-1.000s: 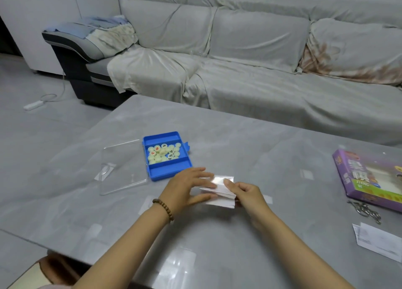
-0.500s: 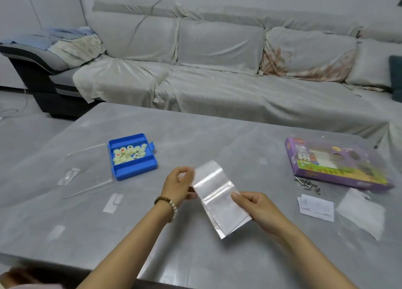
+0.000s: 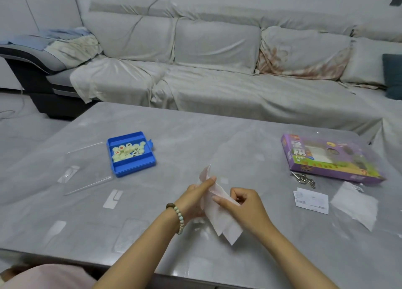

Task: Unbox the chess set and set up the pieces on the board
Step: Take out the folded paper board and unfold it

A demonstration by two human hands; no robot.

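Both hands work at the near middle of the grey table (image 3: 195, 134). The left hand (image 3: 194, 198), with a beaded bracelet (image 3: 179, 217) on its wrist, grips the upper left edge of the folded sheet (image 3: 225, 226). Its forefinger lies straight along the near face, while the other fingers are hidden behind the paper, apparently backing it. The right hand (image 3: 247, 206) is curled, thumb and fingers pinching a fold at the sheet's right edge. The sheet is pale and glossy, partly opened and tilted, with its top corner up between the hands and its lower end hanging toward the table. The blue tray (image 3: 132, 167) sits well to the left and farther back, with the cream round pieces (image 3: 128, 151) heaped in its middle compartment; red and black marks show on some. The clear lid (image 3: 87, 169) lies flat, touching the tray's left side. The purple box (image 3: 328, 158) lies at the far right of the table. Just in front of it are a small metal object (image 3: 304, 180), a white card (image 3: 311, 200) and a clear plastic bag (image 3: 356, 204). A covered sofa (image 3: 217, 71) stands behind the table.
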